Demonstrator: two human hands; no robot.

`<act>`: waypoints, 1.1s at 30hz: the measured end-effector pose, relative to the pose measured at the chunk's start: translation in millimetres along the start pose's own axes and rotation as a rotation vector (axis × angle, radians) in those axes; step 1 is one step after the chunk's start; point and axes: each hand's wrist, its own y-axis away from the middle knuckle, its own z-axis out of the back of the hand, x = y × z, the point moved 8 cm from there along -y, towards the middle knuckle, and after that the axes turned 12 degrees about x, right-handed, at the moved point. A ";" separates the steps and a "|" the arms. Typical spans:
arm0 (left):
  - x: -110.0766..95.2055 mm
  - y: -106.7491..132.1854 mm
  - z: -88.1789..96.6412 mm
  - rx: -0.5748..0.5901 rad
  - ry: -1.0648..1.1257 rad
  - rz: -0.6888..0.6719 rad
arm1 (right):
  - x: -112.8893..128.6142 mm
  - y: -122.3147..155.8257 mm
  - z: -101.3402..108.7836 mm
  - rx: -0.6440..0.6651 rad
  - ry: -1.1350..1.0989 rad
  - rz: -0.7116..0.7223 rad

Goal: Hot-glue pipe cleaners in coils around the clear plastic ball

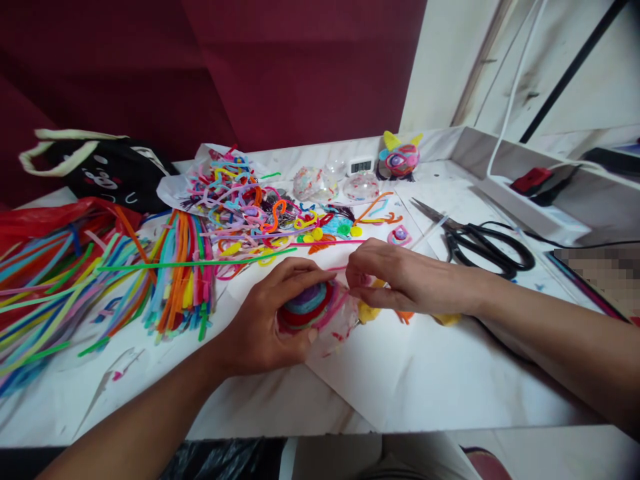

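My left hand point(267, 320) is wrapped round a clear ball point(315, 313) covered in a spiral of red, purple, blue and pink pipe cleaner. My right hand point(400, 277) pinches a pink pipe cleaner end at the ball's right side, fingers pressed together. Yellow and orange pieces point(370, 311) lie under the right hand. A long green pipe cleaner point(200, 263) stretches across just behind the left hand.
Bundles of straight pipe cleaners point(100, 280) fill the left of the white table point(425, 380). Bent pieces point(250, 207), clear balls point(360, 187), a finished decorated ball point(400, 159), a small clock point(361, 165), black scissors point(480, 243) and a black bag point(107, 170) lie farther back.
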 end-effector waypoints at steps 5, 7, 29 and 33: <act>-4.1 -1.8 -0.8 0.006 -0.033 -0.008 | -2.7 0.1 -0.3 -0.052 -0.034 -0.002; -5.5 -2.2 -1.6 0.011 -0.040 -0.018 | -4.1 -0.1 -1.6 -0.057 -0.049 -0.004; -15.1 0.8 -8.4 0.081 0.117 -0.174 | -20.0 -1.5 -7.0 0.051 -0.518 -0.267; -22.0 2.1 -9.6 0.106 0.156 -0.221 | -17.6 -2.1 -9.2 0.067 -0.554 -0.247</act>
